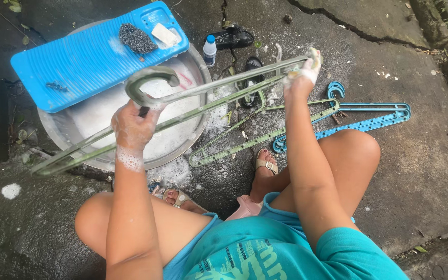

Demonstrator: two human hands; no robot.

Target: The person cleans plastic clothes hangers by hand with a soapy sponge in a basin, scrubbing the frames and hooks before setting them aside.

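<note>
My soapy left hand (pixel 133 124) grips the green hanger (pixel 182 101) over the basin (pixel 203 129), catching suds; right hand (pixel 301 78) fingers pinch its end.

The hanger (pixel 193 96) held up is pale green, flecked with white suds. A second pale green hanger (pixel 245 141) lies on the dark grey wet ground (pixel 416 171), beside a blue hanger (pixel 369 116). The ribbed washboard (pixel 79 65) is bright blue, the basin (pixel 68 148) silver, its foam white. The shirt (pixel 265 254) is teal.
</note>
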